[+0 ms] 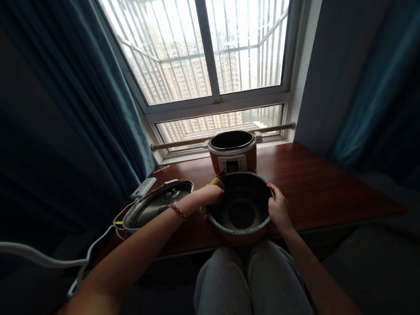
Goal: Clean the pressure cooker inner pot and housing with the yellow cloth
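A dark round pot [243, 214] with a pale rim sits tilted toward me at the table's front edge, its hollow inside facing up. My left hand [213, 194] is closed around a yellow cloth [217, 182] at the pot's left rim; part of the cloth shows outside the wall below. On the opposite side, my right hand [278, 205] grips the rim, thumb and fingers on either side of it. Right behind the pot stands an orange-brown electric cooker [232, 153] with a control panel, uncovered. To the left lies its oval lid [160, 203], inner metal side up.
A white power strip [143, 188] lies at the table's left edge, with white cables [42, 260] running off it. The brown wooden table [315, 183] stretches to the right. Beyond it is a barred window [210, 52], flanked by a blue curtain [108, 87].
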Tool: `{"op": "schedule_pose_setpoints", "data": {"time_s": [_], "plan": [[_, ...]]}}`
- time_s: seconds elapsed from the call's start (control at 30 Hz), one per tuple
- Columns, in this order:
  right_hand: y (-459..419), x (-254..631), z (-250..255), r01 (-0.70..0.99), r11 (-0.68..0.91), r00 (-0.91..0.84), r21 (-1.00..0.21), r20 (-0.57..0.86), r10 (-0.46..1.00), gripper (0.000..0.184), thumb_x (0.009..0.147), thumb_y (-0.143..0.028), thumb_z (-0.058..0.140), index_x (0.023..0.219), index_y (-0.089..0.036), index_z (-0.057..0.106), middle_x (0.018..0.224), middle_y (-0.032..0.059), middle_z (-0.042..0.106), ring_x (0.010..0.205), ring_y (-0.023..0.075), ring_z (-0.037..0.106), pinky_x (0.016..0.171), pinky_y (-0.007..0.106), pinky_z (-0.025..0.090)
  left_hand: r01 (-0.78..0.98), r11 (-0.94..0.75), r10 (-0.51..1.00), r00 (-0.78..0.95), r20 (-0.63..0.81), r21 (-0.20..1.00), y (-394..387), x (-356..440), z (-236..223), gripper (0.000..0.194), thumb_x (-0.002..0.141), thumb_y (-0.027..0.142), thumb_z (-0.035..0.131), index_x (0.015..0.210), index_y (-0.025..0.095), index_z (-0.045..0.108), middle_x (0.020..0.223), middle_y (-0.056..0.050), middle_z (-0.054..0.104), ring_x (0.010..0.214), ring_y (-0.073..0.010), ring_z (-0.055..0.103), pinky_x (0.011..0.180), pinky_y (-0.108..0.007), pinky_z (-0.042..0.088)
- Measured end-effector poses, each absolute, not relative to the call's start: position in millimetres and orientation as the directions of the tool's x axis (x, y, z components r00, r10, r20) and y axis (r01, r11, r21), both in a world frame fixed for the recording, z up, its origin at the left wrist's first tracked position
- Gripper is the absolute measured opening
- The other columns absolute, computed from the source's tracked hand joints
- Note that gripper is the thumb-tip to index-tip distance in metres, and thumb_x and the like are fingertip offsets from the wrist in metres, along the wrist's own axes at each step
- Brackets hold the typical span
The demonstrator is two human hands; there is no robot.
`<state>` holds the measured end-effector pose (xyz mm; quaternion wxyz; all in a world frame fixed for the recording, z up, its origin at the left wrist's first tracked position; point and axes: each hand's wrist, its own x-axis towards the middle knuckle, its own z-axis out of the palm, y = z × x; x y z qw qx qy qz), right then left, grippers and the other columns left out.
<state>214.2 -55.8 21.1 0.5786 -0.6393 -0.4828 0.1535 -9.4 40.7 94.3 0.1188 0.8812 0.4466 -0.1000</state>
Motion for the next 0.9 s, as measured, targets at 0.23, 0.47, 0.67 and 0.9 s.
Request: {"op": "schedule_pose_setpoints", "data": {"time_s": [0.23, 0.47, 0.67, 0.9], "plan": [[-56.6, 213.3, 21.6, 0.426, 0.149, 0.499, -0.892, 0.369, 0.784, 0.049, 0.066, -0.012, 0.035, 0.109, -0.012, 0.057, 0.110, 0.0122, 0.062, 0.106, 0.0228, 0.055, 0.097, 0.040, 0.040, 0.821, -0.567, 0.762, 0.551, -0.340, 0.059, -3.8, -11.4, 110.0, 0.018, 0.070, 0.008, 0.053, 0.083, 0.010, 0.066, 0.082, -0.014, 0.067, 0.076, -0.0272, 0.063, 0.068, -0.034, 0.047], [-57.1, 213.3, 21.9, 0.402, 0.154, 0.498, -0.903, 0.357, 0.790, 0.048, 0.066, -0.013, 0.036, 0.109, -0.013, 0.057, 0.111, 0.0116, 0.061, 0.107, 0.0225, 0.055, 0.097, 0.040, 0.039, 0.749, -0.644, 0.694, 0.658, -0.291, 0.157, -41.3, -17.0, 127.2, 0.034, 0.087, 0.034, 0.037, 0.077, 0.017, 0.065, 0.069, -0.007, 0.065, 0.057, -0.0166, 0.057, 0.055, -0.024, 0.041], [-57.2, 213.2, 21.4, 0.398, 0.144, 0.506, -0.906, 0.348, 0.789, 0.048, 0.066, -0.014, 0.036, 0.108, -0.013, 0.058, 0.110, 0.0116, 0.062, 0.106, 0.0227, 0.055, 0.095, 0.040, 0.040, 0.676, -0.690, 0.633, 0.737, -0.239, 0.257, -74.2, -13.2, 143.1, 0.035, 0.088, 0.039, 0.034, 0.077, 0.020, 0.061, 0.063, -0.004, 0.060, 0.052, -0.0150, 0.051, 0.049, -0.024, 0.034], [-57.1, 213.5, 21.2, 0.427, 0.124, 0.495, -0.896, 0.347, 0.797, 0.050, 0.066, -0.015, 0.035, 0.110, -0.011, 0.057, 0.110, 0.0132, 0.061, 0.106, 0.0234, 0.055, 0.096, 0.040, 0.039, 0.643, -0.430, 0.651, 0.707, -0.276, 0.633, -91.1, 5.9, 144.7, 0.033, 0.089, 0.040, 0.034, 0.102, 0.021, 0.059, 0.085, -0.003, 0.063, 0.072, -0.0140, 0.057, 0.059, -0.021, 0.042]]}}
